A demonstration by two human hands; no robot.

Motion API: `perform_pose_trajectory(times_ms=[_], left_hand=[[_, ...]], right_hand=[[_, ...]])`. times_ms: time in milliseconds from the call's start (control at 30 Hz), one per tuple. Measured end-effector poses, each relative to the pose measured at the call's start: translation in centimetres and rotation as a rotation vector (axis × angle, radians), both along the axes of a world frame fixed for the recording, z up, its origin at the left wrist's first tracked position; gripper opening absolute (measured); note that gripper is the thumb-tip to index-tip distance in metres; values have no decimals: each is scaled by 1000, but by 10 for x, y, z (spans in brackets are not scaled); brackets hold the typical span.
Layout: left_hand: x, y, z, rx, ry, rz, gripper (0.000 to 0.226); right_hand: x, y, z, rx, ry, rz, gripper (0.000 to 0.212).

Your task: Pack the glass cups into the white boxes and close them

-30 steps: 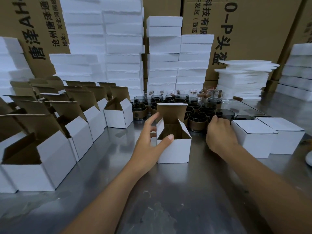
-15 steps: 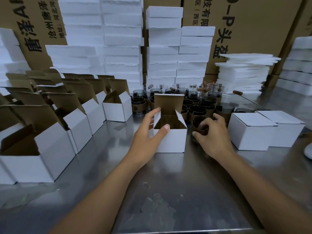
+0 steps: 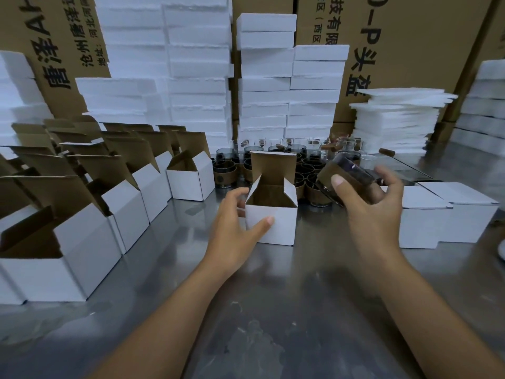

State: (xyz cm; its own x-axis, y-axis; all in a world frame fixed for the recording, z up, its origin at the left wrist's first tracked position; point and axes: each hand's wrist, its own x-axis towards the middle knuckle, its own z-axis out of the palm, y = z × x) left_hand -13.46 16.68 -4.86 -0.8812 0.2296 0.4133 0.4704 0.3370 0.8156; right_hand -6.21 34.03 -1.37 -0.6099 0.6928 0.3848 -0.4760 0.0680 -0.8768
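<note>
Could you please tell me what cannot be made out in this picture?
Head view:
- Glass cup: motion-blurred, partly covered by the right hand.
- Open white box, held by the left hand: floor hidden by its front wall.
- Closed boxes: contents hidden by lids.
- White object: cut off by right edge.

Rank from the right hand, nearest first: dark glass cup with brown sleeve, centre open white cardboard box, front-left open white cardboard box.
1. Dark glass cup, gripped in the right hand.
2. Centre open box, just left.
3. Front-left open box, far left.
</note>
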Motion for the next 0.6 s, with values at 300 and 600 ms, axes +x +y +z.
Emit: perform_pose_trajectory(times_ms=[300,600], left_hand=[[1,-1,-1,64,109,63,32],[25,-4,15,342,-73,-291,31]], right_hand=[[10,-42,-4,65,26,286,64],[11,-46,-14,131,-42,347,61]])
